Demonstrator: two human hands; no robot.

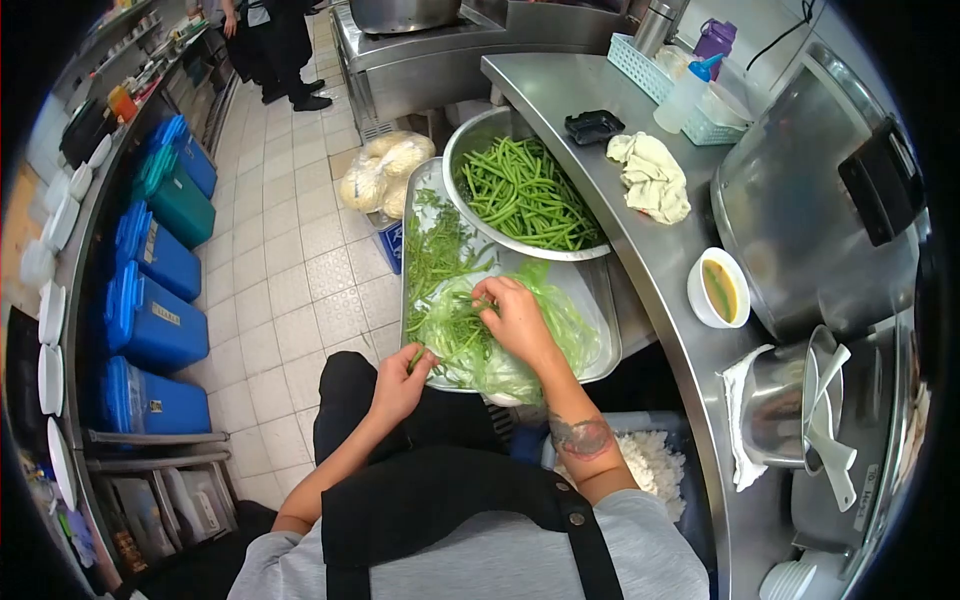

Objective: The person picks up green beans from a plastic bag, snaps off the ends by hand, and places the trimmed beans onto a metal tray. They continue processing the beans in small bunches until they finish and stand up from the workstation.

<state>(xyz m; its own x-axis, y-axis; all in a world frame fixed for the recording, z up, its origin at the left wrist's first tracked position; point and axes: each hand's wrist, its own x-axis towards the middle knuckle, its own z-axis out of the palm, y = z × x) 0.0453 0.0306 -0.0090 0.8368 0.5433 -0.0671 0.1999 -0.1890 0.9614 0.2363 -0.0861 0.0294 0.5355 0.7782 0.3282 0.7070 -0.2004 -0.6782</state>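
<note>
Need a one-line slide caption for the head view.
Seated person's left hand and right hand sort green beans from a plastic bag on a metal tray, beside a bean-filled steel bowl.

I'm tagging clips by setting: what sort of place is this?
Most likely a restaurant kitchen: a long steel counter, a big metal bowl of green beans, stacked blue crates, and a large rice cooker.

The left hand (pixel 400 380) is pinching a green bean (pixel 416 357) while the right hand (pixel 515 318) is reaching into a plastic bag (pixel 560 330) on the metal tray (pixel 600 300).
</note>
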